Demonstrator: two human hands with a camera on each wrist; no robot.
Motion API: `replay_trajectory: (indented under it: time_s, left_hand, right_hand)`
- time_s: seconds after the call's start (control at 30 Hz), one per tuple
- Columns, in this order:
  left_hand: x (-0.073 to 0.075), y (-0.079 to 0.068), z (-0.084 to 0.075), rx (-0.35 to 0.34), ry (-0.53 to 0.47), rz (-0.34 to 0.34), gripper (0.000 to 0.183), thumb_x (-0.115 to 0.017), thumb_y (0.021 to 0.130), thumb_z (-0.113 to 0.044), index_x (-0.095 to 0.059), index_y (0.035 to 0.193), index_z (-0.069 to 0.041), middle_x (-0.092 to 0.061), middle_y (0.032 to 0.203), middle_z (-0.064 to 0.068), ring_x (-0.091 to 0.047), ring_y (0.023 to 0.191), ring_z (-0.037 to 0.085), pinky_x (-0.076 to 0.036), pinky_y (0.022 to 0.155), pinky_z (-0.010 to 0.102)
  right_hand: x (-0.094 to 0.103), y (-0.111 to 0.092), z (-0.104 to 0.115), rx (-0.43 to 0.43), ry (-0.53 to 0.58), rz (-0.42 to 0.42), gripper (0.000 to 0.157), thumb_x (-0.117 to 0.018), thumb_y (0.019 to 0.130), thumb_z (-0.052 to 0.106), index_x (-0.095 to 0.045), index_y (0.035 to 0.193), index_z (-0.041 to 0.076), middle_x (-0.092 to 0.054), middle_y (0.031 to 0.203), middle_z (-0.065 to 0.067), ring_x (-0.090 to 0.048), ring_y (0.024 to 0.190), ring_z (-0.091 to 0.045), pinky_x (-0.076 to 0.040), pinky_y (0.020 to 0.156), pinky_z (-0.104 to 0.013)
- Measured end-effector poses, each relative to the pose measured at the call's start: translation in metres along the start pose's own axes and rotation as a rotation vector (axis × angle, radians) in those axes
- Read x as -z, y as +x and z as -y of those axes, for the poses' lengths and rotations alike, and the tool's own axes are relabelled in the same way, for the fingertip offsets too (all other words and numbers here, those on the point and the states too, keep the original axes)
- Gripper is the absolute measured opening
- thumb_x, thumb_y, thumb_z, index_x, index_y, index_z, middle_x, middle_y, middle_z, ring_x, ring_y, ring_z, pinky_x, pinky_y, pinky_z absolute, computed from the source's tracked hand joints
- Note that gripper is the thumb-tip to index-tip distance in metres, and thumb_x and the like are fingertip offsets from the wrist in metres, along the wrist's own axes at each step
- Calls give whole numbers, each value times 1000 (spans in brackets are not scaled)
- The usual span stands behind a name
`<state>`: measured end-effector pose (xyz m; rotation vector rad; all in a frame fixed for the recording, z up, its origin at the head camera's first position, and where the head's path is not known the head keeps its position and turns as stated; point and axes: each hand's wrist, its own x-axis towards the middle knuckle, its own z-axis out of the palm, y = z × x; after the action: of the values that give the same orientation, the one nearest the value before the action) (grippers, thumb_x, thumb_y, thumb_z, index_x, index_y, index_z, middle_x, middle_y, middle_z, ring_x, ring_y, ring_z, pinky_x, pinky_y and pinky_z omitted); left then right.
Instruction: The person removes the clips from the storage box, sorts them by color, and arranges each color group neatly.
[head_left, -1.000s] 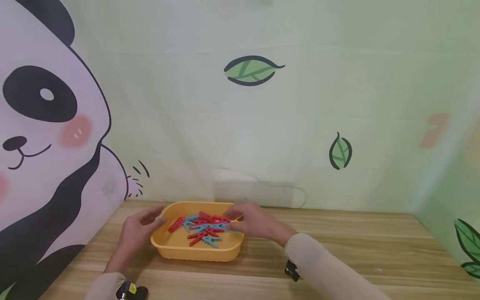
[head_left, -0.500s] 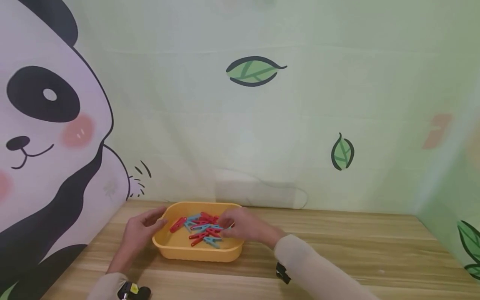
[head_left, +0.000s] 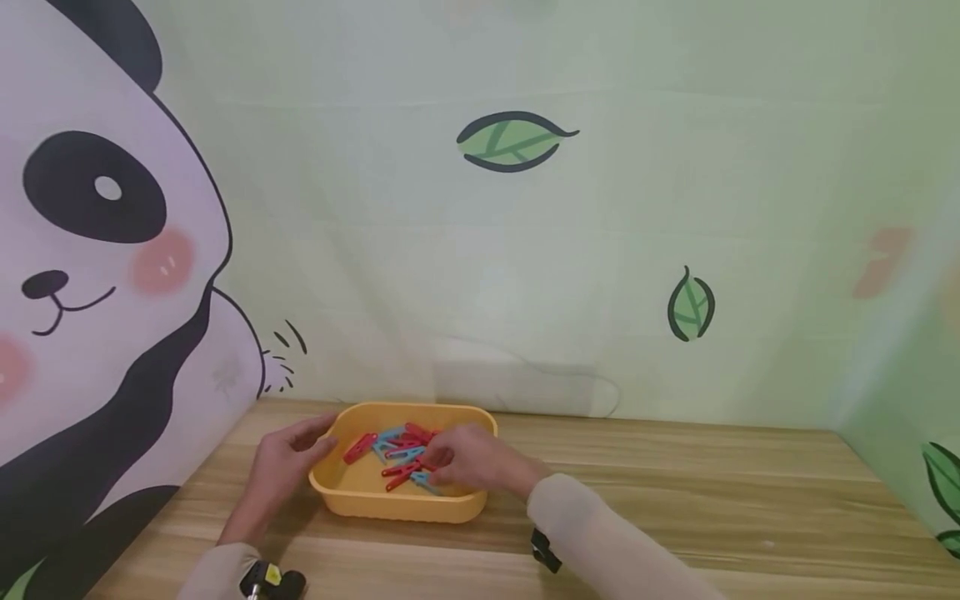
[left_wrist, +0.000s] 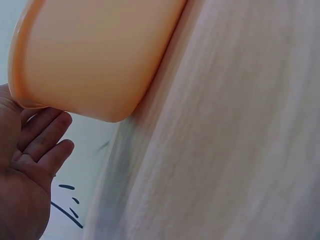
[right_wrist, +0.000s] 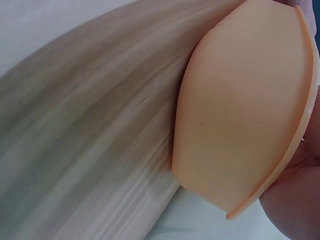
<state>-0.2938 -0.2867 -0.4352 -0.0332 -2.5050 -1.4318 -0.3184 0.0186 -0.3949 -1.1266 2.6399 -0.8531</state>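
Note:
A yellow plastic basket (head_left: 397, 506) stands on the wooden table, with several red clothespins (head_left: 360, 448) and blue clothespins (head_left: 424, 482) heaped inside. My left hand (head_left: 279, 462) rests against its left end, thumb by the rim. In the left wrist view, the loosely extended fingers (left_wrist: 50, 142) lie along the outside of the basket, not wrapped round it. Over the right side of the basket reaches my right hand (head_left: 474, 457), its bent fingertips down among the clothespins. Whether they pinch one is hidden. The right wrist view shows mostly the basket's outer wall (right_wrist: 240, 110).
The wood-grain table (head_left: 675, 500) extends right and in front of the basket. Close behind it hangs a pale green backdrop (head_left: 585, 242) with printed leaves and a panda (head_left: 97, 250) at left. A small black device (head_left: 273, 581) is strapped at the left sleeve.
My right hand has moved left and slightly down, from the basket's right rim to the clothespins in the middle. The left hand keeps its place at the left end.

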Motion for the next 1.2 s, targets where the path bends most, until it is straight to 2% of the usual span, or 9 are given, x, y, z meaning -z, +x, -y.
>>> replay_trajectory:
  time_s: [0.13, 0.27, 0.6, 0.87, 1.2]
  left_hand:
    - [0, 0, 0, 7, -8, 0, 47, -72, 104, -16, -62, 146, 2, -62, 145, 24, -61, 133, 41, -52, 105, 41]
    - [0, 0, 1, 10, -15, -2, 47, -72, 104, -17, -62, 145, 2, -63, 144, 24, -61, 132, 40, -54, 104, 38]
    - [-1, 0, 2, -1, -31, -6, 47, -73, 103, -17, -63, 144, 4, -64, 142, 25, -63, 131, 40, -56, 98, 23]
    - [-2, 2, 2, 10, -26, 2, 47, -72, 103, -17, -62, 144, 4, -63, 142, 25, -62, 131, 40, -56, 101, 31]
    - [-1, 1, 0, 20, -18, 3, 47, -72, 104, -17, -62, 145, 3, -63, 143, 25, -62, 132, 39, -55, 102, 32]
  right_hand:
    - [-2, 3, 1, -24, -2, 11, 21, -86, 91, 14, -81, 109, 6, -76, 96, 6, -64, 86, -2, -56, 82, -17]
    - [-5, 6, 2, -20, -54, 14, 22, -87, 91, 15, -80, 109, 5, -76, 95, 3, -64, 85, -3, -56, 82, -16]
    - [-7, 8, 8, -8, -170, 27, 16, -88, 90, 14, -81, 102, 7, -74, 89, 5, -60, 80, -4, -54, 77, -15]
    - [-10, 11, 6, -22, -204, 42, 14, -88, 89, 13, -82, 101, 7, -73, 88, 5, -59, 79, -4, -53, 76, -15]
    - [-8, 11, 8, -51, -209, 80, 11, -86, 90, 9, -81, 99, 10, -70, 89, 7, -57, 79, -7, -53, 77, -16]
